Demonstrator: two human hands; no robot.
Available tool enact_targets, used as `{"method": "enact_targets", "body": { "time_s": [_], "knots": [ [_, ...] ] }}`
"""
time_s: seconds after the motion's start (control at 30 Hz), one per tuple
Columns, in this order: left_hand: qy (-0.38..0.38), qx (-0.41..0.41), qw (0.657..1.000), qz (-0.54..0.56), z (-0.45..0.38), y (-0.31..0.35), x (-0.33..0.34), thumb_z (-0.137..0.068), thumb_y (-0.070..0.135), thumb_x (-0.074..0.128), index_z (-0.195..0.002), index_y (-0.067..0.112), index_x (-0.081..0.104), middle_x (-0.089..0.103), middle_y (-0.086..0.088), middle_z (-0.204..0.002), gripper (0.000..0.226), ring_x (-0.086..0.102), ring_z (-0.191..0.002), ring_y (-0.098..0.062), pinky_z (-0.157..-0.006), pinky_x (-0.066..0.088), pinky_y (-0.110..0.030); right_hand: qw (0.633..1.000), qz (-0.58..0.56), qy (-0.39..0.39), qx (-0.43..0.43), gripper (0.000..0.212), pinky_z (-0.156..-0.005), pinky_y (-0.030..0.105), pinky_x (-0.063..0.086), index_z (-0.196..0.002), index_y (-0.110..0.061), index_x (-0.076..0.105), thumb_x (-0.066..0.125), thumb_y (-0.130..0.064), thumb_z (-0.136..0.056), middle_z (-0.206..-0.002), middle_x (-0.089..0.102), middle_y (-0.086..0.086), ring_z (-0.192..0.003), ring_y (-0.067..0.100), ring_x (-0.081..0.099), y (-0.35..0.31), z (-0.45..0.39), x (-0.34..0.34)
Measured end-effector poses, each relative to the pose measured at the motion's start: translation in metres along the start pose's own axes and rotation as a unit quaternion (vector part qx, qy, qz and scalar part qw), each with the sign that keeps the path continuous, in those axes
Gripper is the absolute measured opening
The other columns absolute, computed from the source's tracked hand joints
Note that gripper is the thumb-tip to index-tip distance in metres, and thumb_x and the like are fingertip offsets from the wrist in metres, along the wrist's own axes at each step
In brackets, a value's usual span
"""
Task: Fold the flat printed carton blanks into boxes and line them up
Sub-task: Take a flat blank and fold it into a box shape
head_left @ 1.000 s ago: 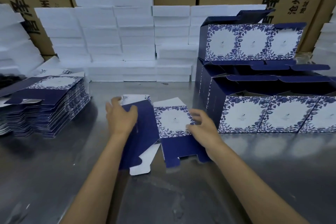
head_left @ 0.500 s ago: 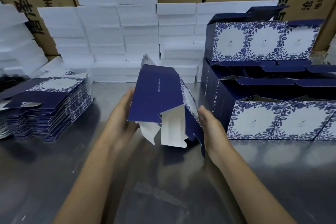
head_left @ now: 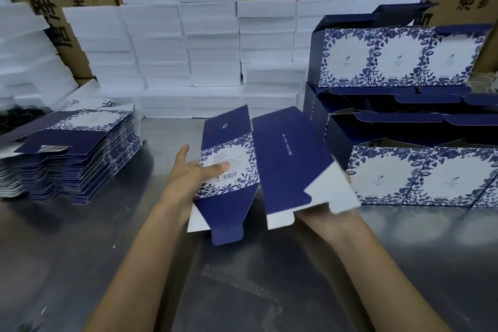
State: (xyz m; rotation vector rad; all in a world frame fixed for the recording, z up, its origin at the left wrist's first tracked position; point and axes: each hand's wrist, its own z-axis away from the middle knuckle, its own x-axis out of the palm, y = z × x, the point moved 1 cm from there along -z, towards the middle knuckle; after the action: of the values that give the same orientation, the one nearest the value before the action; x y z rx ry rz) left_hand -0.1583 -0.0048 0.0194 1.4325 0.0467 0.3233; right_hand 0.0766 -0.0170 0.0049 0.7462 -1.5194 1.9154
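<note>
- The carton (head_left: 250,167) is held above the metal table (head_left: 242,277), partly opened; its blue flaps hang toward the person
- The left hand (head_left: 188,172) grips the flowered panel, thumb pressed flat beside the barcode
- The right hand (head_left: 323,217) holds the white lower edge from beneath; its fingers are hidden, so I cannot tell their grip
- A stack of flat blanks (head_left: 72,153) lies at left; folded boxes (head_left: 420,172) stand in rows at right; white foam blocks (head_left: 183,43) are piled behind

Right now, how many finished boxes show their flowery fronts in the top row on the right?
3: left box, middle box, right box, side by side. More may be hidden behind.
</note>
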Motion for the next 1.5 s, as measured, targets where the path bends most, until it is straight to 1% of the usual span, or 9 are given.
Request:
{"method": "enact_targets", "body": {
  "time_s": [0.1, 0.2, 0.37, 0.6, 0.83, 1.03, 1.23, 1.33, 1.5],
  "knots": [
    [-0.009, 0.016, 1.0, -0.025, -0.003, 0.007, -0.018, -0.063, 0.012, 0.089, -0.142, 0.019, 0.049, 0.077, 0.009, -0.092, 0.089, 0.077, -0.084, -0.021, -0.07, 0.061, -0.037, 0.996, 0.059, -0.064, -0.004, 0.041, -0.063, 0.027, 0.06, -0.093, -0.028, 0.084, 0.048, -0.048, -0.101, -0.086, 0.079, 0.004, -0.077, 0.02, 0.077, -0.008, -0.003, -0.001],
    [-0.054, 0.015, 0.996, -0.073, -0.007, 0.008, -0.028, -0.068, 0.018, 0.087, -0.123, 0.019, 0.066, 0.078, -0.006, -0.104, 0.058, 0.076, -0.091, -0.028, -0.072, 0.062, -0.038, 0.985, 0.146, -0.077, 0.053, 0.033, -0.078, 0.04, 0.062, -0.119, -0.014, 0.075, 0.068, -0.032, -0.092, -0.113, 0.076, 0.013, -0.101, 0.03, 0.075, -0.003, -0.005, -0.007],
    [-0.021, 0.013, 0.993, -0.114, -0.012, 0.002, -0.029, -0.09, 0.04, 0.071, -0.114, 0.024, 0.068, 0.079, -0.003, -0.096, 0.03, 0.077, -0.084, -0.023, -0.071, 0.061, -0.036, 0.971, 0.226, -0.077, 0.028, 0.025, -0.081, 0.039, 0.061, -0.123, -0.016, 0.068, 0.056, -0.013, -0.102, -0.116, 0.076, 0.007, -0.104, 0.026, 0.074, -0.001, -0.008, -0.012],
    [-0.026, 0.065, 0.983, -0.171, -0.009, 0.001, -0.027, -0.096, 0.055, 0.055, -0.109, 0.03, 0.069, 0.078, 0.008, -0.092, 0.031, 0.076, -0.081, -0.014, -0.057, 0.056, -0.024, 0.978, 0.195, -0.062, 0.034, 0.025, -0.081, 0.039, 0.06, -0.122, -0.016, 0.069, 0.06, -0.026, -0.1, -0.114, 0.076, 0.008, -0.103, 0.027, 0.074, -0.005, -0.006, -0.009],
    [-0.037, -0.042, 0.997, -0.061, -0.007, 0.002, -0.02, -0.096, 0.041, 0.062, -0.102, 0.012, 0.073, 0.078, -0.01, -0.089, 0.032, 0.077, -0.073, -0.025, -0.051, 0.057, -0.029, 0.978, 0.205, -0.034, 0.0, 0.026, -0.085, 0.044, 0.058, -0.127, -0.025, 0.066, 0.051, -0.025, -0.106, -0.119, 0.075, 0.004, -0.107, 0.026, 0.072, -0.007, -0.009, -0.014],
    [0.032, 0.066, 0.982, -0.173, -0.011, 0.003, -0.024, -0.098, 0.055, 0.051, -0.087, 0.025, 0.067, 0.069, 0.024, -0.06, 0.035, 0.065, -0.049, 0.004, -0.033, 0.038, -0.01, 0.975, 0.201, -0.068, 0.058, 0.03, -0.093, 0.042, 0.057, -0.123, -0.021, 0.072, 0.058, -0.035, -0.101, -0.119, 0.075, 0.005, -0.11, 0.025, 0.072, -0.006, -0.008, -0.012],
    [-0.025, 0.015, 0.989, -0.144, -0.007, 0.001, -0.018, -0.091, 0.062, 0.059, -0.088, 0.023, 0.075, 0.077, 0.01, -0.073, 0.042, 0.073, -0.061, -0.008, -0.042, 0.049, -0.015, 0.973, 0.225, 0.0, -0.045, 0.028, -0.088, 0.043, 0.06, -0.127, -0.028, 0.067, 0.053, -0.038, -0.104, -0.117, 0.075, -0.003, -0.105, 0.02, 0.073, -0.006, -0.008, -0.01],
    [-0.074, 0.013, 0.983, -0.167, -0.007, -0.003, -0.02, -0.093, 0.061, 0.056, -0.093, 0.032, 0.08, 0.079, 0.002, -0.093, 0.038, 0.077, -0.082, -0.016, -0.055, 0.057, -0.022, 0.978, 0.204, 0.006, -0.046, 0.026, -0.071, 0.035, 0.063, -0.114, -0.028, 0.072, 0.057, -0.044, -0.101, -0.109, 0.078, -0.002, -0.096, 0.018, 0.076, -0.009, -0.01, -0.01],
    [0.036, 0.051, 0.989, -0.132, -0.011, -0.003, -0.026, -0.095, 0.058, 0.056, -0.099, 0.024, 0.076, 0.079, 0.0, -0.095, 0.04, 0.076, -0.087, -0.022, -0.078, 0.06, -0.041, 0.966, 0.253, -0.043, 0.028, 0.031, -0.084, 0.04, 0.06, -0.124, -0.019, 0.069, 0.052, -0.037, -0.104, -0.113, 0.077, 0.005, -0.103, 0.024, 0.074, -0.004, -0.009, -0.012]
  ]
}}
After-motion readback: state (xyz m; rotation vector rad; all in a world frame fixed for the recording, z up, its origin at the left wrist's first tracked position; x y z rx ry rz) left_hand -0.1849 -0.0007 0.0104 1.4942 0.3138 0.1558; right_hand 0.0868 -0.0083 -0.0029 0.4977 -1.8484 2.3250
